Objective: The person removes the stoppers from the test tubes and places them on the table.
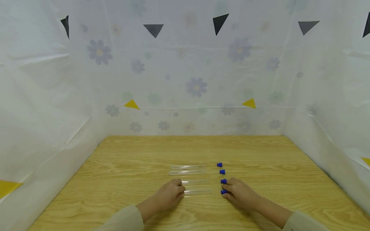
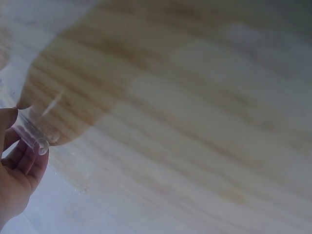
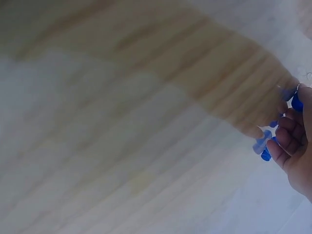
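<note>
My left hand grips the left end of the nearest clear glass tube; in the left wrist view the tube's open end pokes out between thumb and fingers. Just beyond it lies a second tube, its left end behind my fingers. My right hand pinches the nearest blue stopper between thumb and fingers; part of that stopper shows by the thumb in the right wrist view. Another blue stopper sits right at my right fingertips.
Two more clear tubes lie side by side farther back on the wooden table. Two further blue stoppers, one nearer and one farther, stand to their right. White flowered sheeting walls the table's back and sides.
</note>
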Tool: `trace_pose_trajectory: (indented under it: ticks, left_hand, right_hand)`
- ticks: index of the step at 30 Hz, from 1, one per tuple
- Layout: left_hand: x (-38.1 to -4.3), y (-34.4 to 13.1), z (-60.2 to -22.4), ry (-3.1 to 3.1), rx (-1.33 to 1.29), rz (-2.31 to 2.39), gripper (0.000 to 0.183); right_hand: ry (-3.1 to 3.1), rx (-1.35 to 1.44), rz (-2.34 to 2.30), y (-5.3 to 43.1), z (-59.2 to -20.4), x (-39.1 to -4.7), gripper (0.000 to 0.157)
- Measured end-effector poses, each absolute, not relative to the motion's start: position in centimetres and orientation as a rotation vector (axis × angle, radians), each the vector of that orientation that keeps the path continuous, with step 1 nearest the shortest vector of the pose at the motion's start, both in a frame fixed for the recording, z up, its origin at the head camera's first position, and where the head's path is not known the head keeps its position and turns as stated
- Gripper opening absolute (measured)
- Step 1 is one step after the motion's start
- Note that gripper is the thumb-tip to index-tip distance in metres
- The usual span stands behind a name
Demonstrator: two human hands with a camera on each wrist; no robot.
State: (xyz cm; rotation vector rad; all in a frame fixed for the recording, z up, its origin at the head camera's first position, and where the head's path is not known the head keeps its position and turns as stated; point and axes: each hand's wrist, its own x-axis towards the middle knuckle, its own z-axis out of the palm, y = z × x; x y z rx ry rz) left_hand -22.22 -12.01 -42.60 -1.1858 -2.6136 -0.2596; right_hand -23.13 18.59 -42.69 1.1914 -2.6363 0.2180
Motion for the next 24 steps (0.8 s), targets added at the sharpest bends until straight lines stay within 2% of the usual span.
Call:
trace_pose_trajectory:
  ticks: [18,24]
  left_hand:
    - [-22.34,-11.94,-42.57,-2.612,-1.205,-0.272,0.012]
    - [-22.40,-11.80,-42.71,-2.618,-1.195,-0.252,0.009]
  right_hand:
    - [-2.670,1.175,0.226,18.66,-42.62,-23.02,0.030]
    - [-2.648,1.177,0.238,18.69,-42.65,-23.06,0.026]
